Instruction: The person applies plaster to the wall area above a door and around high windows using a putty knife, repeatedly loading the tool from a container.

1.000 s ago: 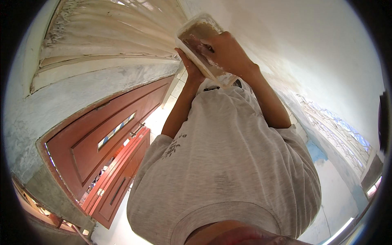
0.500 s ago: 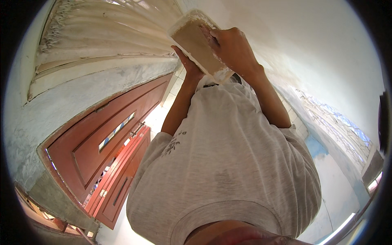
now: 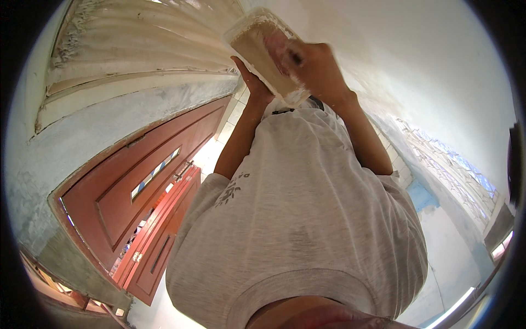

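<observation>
A pale rectangular tub (image 3: 246,44) is held up in front of my chest, tilted, with white smears along its rim and a tan, wet-looking inside. My left hand (image 3: 256,88) supports it from beneath and along the near left side, thumb stretched beside the edge and the other fingers hidden under it. Over the tub, my right hand (image 3: 318,68) is closed on a flat pinkish piece (image 3: 275,49), which reaches into the tub. Motion blurs that piece, and its exact kind does not show.
A red-brown door (image 3: 115,192) with a small glass strip stands to the left, below a curtained window (image 3: 148,44). A white wall (image 3: 427,60) rises close on the right, with a patterned lattice opening (image 3: 449,164) in it.
My right hand has shifted slightly over the tub, and more of the pinkish piece shows. The tub and my left hand have moved up a little.
</observation>
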Action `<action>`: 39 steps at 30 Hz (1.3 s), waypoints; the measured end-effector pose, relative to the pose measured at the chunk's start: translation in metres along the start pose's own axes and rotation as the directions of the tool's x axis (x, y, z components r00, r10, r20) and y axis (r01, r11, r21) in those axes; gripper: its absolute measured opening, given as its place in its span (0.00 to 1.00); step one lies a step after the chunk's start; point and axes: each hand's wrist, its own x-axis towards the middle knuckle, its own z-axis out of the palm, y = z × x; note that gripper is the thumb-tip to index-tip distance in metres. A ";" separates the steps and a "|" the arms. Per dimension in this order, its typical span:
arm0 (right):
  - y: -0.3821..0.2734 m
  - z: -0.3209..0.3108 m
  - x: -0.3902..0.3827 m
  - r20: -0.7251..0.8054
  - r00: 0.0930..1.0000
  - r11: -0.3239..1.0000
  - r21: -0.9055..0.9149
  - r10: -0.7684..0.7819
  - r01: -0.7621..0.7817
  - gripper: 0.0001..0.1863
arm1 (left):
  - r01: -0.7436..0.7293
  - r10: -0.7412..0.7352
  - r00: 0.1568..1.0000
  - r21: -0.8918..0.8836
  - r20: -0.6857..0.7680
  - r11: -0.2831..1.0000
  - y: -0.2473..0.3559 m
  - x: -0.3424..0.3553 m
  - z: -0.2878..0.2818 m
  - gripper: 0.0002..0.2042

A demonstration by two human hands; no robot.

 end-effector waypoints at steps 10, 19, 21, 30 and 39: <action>0.017 0.033 -0.002 0.051 0.990 0.976 -0.165 -0.134 0.141 0.09 | -0.070 0.078 0.995 0.132 -0.062 0.989 -0.004 -0.001 0.003 0.44; -0.026 -0.020 0.004 0.144 0.980 0.983 0.099 0.137 -0.152 0.11 | 0.102 -0.120 0.992 -0.291 -0.046 0.951 0.014 0.006 0.006 0.42; -0.014 0.006 -0.004 0.127 0.991 0.999 -0.003 0.051 -0.051 0.11 | 0.185 -0.477 0.783 -0.582 -0.399 0.792 0.008 0.031 -0.018 0.40; 0.006 0.028 -0.001 0.131 0.987 0.946 -0.320 0.092 -0.046 0.14 | -0.085 0.081 0.995 -0.090 -0.053 0.992 -0.005 0.005 -0.012 0.38; -0.022 0.023 -0.001 0.148 0.989 0.987 -0.159 -0.002 0.025 0.11 | -0.070 0.101 0.986 -0.213 0.137 0.975 -0.018 0.009 -0.043 0.40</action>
